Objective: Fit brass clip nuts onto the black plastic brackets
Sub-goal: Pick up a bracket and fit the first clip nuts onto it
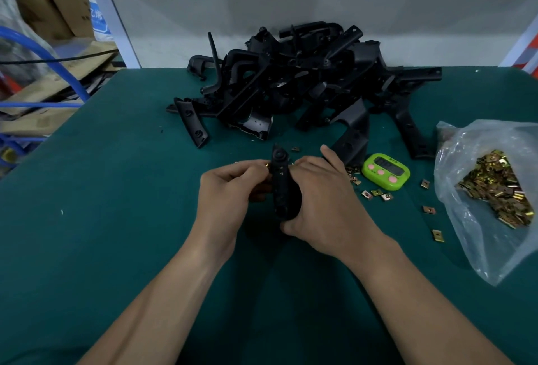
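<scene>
Gripped upright in the right hand, a bracket hangs over the mat; the left hand pinches what seems a nut at its edge. Fitting is underway; next, push it fully home.

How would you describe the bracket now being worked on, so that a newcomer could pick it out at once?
On the green table, a pile of black brackets lies at the back. In front of it, the bracket is gripped by the right hand while the left hand holds a brass clip nut at its edge. It alone is held; the others lie loose.
</scene>
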The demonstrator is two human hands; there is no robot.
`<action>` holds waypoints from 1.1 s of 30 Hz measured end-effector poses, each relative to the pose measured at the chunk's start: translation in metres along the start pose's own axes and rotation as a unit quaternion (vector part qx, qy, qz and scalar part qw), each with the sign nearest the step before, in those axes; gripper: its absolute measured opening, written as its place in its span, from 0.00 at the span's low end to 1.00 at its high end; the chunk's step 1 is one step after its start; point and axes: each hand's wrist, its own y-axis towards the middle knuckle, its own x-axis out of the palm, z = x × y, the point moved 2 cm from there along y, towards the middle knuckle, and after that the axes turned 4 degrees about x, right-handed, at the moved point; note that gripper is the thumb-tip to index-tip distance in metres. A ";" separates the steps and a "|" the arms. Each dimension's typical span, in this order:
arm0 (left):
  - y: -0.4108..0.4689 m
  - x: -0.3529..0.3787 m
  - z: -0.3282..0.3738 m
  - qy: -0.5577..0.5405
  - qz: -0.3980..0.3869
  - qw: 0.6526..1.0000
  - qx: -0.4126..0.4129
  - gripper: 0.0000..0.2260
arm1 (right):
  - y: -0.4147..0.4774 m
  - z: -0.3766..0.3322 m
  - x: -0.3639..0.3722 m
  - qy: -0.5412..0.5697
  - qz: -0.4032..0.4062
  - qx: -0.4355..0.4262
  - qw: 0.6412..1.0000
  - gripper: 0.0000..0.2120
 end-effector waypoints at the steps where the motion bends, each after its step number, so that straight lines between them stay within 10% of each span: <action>1: 0.000 0.000 0.000 -0.004 0.001 1.000 -0.003 0.08 | 0.000 0.000 0.000 -0.002 -0.005 0.000 1.000 0.25; 33: 0.010 -0.019 -0.002 -0.003 -0.109 0.993 -0.035 0.16 | 0.001 0.004 -0.011 -0.014 -0.085 -0.038 0.996 0.24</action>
